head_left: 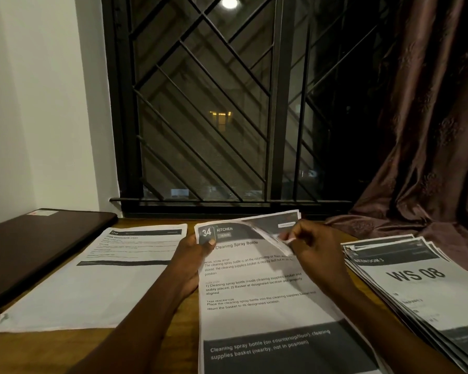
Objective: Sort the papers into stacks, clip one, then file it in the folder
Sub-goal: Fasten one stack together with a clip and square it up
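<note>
A wooden table (33,354) is seen under the window. At its far left a dark folder (38,249) is laid flat and closed. Just beside it a left stack (92,292) of printed papers is placed. A middle stack (254,314), headed "34 KITCHEN", is set apart from it by bare wood, and its top sheet (268,228) is curled up at the far right corner. A fanned right stack (405,287), marked "WS 08", is found near it. The hem of a curtain (389,222) is rested on the far right of the table.

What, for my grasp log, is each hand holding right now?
Left hand: holding the middle papers at their upper left edge, thumb on top.
Right hand: pinching a curled sheet corner at their upper right.
</note>
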`<state>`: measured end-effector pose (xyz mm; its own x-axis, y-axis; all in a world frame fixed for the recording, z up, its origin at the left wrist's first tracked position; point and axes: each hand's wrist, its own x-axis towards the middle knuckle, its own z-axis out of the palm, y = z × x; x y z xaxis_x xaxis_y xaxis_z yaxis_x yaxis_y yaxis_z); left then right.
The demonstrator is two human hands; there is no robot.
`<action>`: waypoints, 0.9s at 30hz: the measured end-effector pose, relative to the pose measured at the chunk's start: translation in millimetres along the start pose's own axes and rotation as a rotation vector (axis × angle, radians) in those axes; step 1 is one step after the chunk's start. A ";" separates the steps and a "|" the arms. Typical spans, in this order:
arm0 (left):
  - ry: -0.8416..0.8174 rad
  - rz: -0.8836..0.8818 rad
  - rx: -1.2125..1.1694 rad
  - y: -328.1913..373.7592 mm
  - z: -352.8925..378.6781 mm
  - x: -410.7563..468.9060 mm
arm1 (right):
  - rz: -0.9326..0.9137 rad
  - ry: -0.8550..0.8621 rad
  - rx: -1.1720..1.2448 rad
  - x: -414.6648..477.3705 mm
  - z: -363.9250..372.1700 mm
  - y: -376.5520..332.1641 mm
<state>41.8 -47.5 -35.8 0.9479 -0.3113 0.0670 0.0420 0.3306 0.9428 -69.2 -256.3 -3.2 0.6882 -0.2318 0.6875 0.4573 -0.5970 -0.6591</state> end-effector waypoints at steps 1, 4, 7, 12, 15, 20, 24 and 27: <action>-0.001 0.000 -0.002 0.8 0.2 -0.7 | 0.047 -0.059 0.088 -1.5 0.7 -2.1; 0.006 -0.013 -0.018 1.3 -1.2 -1.5 | 0.034 -0.092 0.184 -7.1 2.4 -3.3; 0.012 -0.010 -0.018 2.0 0.4 -2.4 | -0.039 -0.099 0.128 -6.7 5.1 -2.7; 0.019 -0.019 -0.015 6.8 0.3 -4.1 | 0.005 0.189 0.171 4.0 -5.1 -5.4; 0.040 -0.024 -0.049 13.1 -3.3 -6.2 | 0.273 0.186 0.238 13.8 -15.4 0.3; 0.012 -0.027 -0.128 30.9 -0.9 -13.3 | 0.600 -0.356 0.171 10.9 -22.2 28.3; -0.126 -0.037 -0.214 56.9 4.1 -26.2 | 0.592 -0.425 0.581 12.6 -19.5 19.8; -0.183 -0.045 -0.047 72.0 5.2 -37.6 | 0.452 -0.163 0.690 23.0 -13.8 2.0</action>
<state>7.5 -16.7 31.2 0.8716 -0.4823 0.0874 0.1020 0.3528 0.9301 -60.1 -273.4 15.5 0.9366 -0.1899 0.2945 0.3231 0.1424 -0.9356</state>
